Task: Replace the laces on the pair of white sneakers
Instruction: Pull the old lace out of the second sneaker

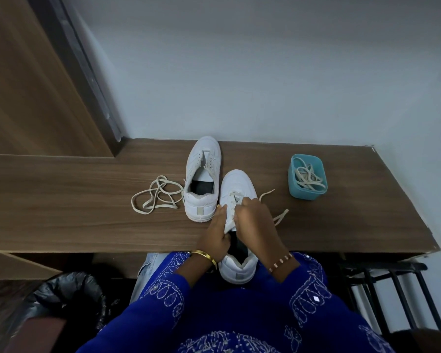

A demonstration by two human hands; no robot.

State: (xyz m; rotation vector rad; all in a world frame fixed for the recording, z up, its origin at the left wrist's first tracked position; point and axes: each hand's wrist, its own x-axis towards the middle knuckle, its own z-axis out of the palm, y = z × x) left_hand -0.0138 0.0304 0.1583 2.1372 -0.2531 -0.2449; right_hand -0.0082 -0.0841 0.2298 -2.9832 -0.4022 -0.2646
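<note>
Two white sneakers lie on a brown wooden shelf (87, 225). The far sneaker (203, 174) stands unlaced, toe toward the wall. The near sneaker (236, 197) hangs partly over the shelf's front edge, a lace threaded in its lower eyelets. My left hand (215, 235) grips its left flap near the tongue. My right hand (255, 220) pinches the lace at the eyelets; the lace's loose ends (280, 217) trail to the right. A cream loose lace (155, 197) lies coiled left of the far sneaker.
A small teal box (292, 179) holding more cream laces stands at the right of the shelf. A wooden door or panel (36, 85) rises at the left. A black-lined bin (69, 296) sits lower left, a black rack (392, 289) lower right.
</note>
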